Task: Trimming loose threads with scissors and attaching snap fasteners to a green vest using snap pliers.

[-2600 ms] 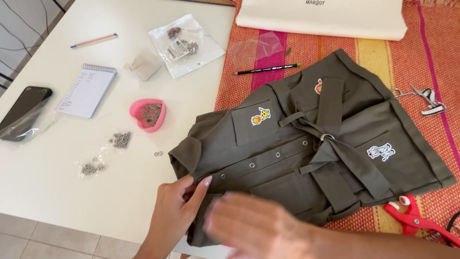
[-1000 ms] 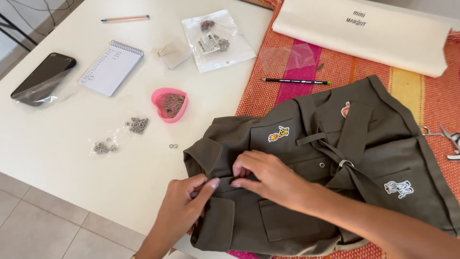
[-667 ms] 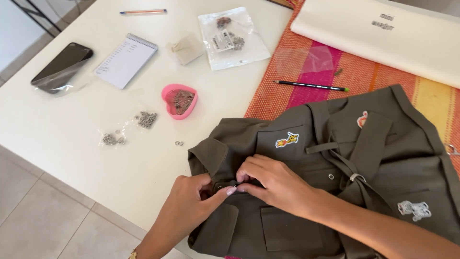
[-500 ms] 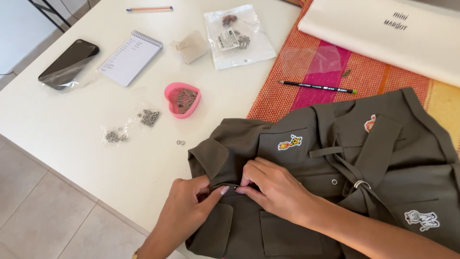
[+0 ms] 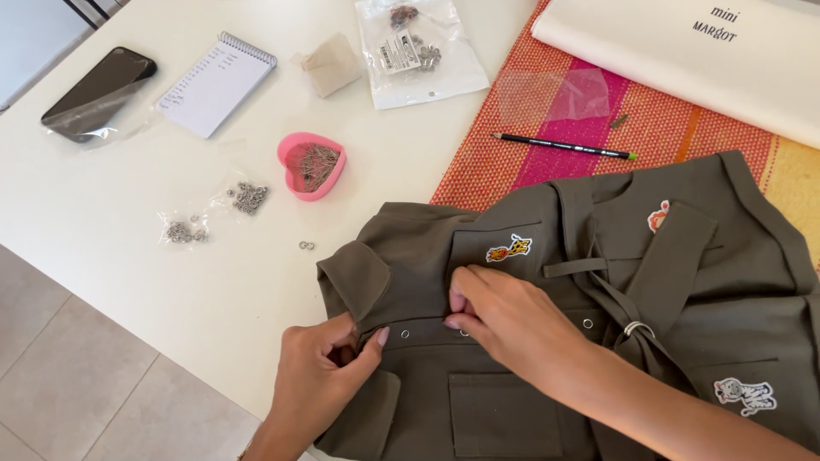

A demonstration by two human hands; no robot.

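The olive-green garment [image 5: 598, 316] lies flat at the 4 o'clock part of the white surface [image 5: 128, 256], its right portion resting on an orange and pink woven mat [image 5: 512, 145]. The left hand [image 5: 320, 384], at 6 o'clock, has its grip pinched on the garment's front edge, thumb on top beside a small metal snap [image 5: 405, 334]. The right hand [image 5: 512, 320] lies across the cloth just right of it, fingertips [image 5: 454, 300] pressed together on the fabric at the snap row. A further snap [image 5: 588, 323] shows past the right wrist. Small embroidered patches sit on the garment: an orange animal patch [image 5: 509, 249] just above the right hand, a red patch [image 5: 658, 216] at 2 o'clock from it, and a white patch [image 5: 746, 395] at 4 o'clock.

Surrounding items:
- A pink heart-shaped dish [image 5: 312, 165] of pins lies at 11 o'clock from the hands, well apart from the garment.
- Two small piles of metal rings in clear bags [image 5: 249, 197] [image 5: 181, 231] lie left of the dish; two loose rings [image 5: 306, 246] lie near the garment's collar.
- A black pencil [image 5: 564, 146] lies on the mat at 12 o'clock.
- A spiral notepad [image 5: 216, 84], a black phone [image 5: 98, 92] in clear wrap and a clear packet of hardware [image 5: 418, 51] lie along the far edge.
- A cream fabric roll [image 5: 683, 60] lies at 1 o'clock.

Nothing lies between the hands and the snap row.
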